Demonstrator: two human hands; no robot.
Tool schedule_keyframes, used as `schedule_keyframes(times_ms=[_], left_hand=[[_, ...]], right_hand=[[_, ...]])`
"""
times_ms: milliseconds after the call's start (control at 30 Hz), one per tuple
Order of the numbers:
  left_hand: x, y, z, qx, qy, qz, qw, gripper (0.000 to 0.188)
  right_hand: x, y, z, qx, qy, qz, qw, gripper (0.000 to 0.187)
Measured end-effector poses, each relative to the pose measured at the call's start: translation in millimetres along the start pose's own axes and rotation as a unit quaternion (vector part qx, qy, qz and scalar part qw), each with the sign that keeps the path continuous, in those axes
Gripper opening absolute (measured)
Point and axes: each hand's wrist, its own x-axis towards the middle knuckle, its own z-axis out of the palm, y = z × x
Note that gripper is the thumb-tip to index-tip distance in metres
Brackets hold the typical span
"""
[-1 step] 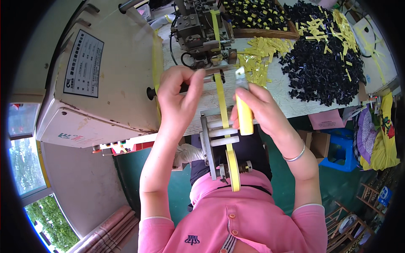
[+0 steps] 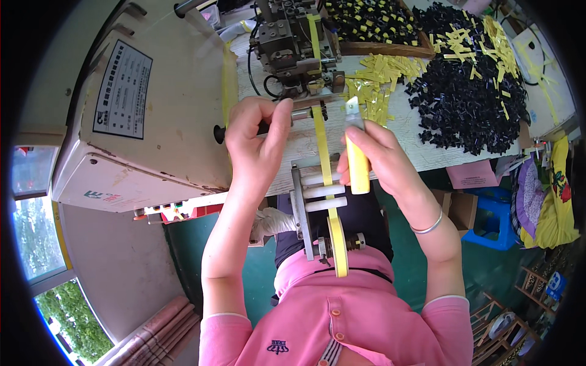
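Observation:
My left hand (image 2: 256,143) pinches a short metal rod (image 2: 303,114) sticking out of the small machine head (image 2: 293,43) on the white table (image 2: 415,137). In my right hand (image 2: 381,161) I grip a yellow utility knife (image 2: 358,165), its blade up and beside the yellow tape (image 2: 321,143). The tape runs from a roll (image 2: 337,241) near my waist, over white rollers (image 2: 323,192) on a metal bracket, up into the machine head. A silver bangle sits on my right wrist.
A large beige machine housing (image 2: 159,104) fills the left. Cut yellow strips (image 2: 381,76) and a heap of small black parts (image 2: 464,91) lie on the table's right half. A wooden tray (image 2: 384,47) of black-and-yellow pieces stands behind. A blue stool (image 2: 494,219) is below right.

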Motion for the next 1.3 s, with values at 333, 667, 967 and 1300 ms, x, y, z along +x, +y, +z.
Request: schedule_keyframes(times_ms=[333, 667, 967, 1300], left_hand=[[-2.5, 10.8, -5.8, 0.051, -0.004, 0.033, 0.998, 0.018], [1.2, 12.7, 1.8, 0.246, -0.207, 0.11, 0.94, 0.043], [-1.0, 9.2, 4.4, 0.247, -0.194, 0.112, 0.943, 0.045], [-1.6, 7.0, 4.9, 0.256, -0.189, 0.123, 0.94, 0.043]], right_hand=[[-5.4, 13.3, -16.1, -0.039, 0.02, -0.012, 0.999, 0.026], [-8.6, -32.1, -8.1, -0.668, 0.058, -0.368, 0.643, 0.022], [1.0, -26.4, 12.7, -0.784, 0.082, -0.332, 0.519, 0.022], [2.5, -22.1, 18.5, -0.779, 0.109, -0.33, 0.521, 0.024]])
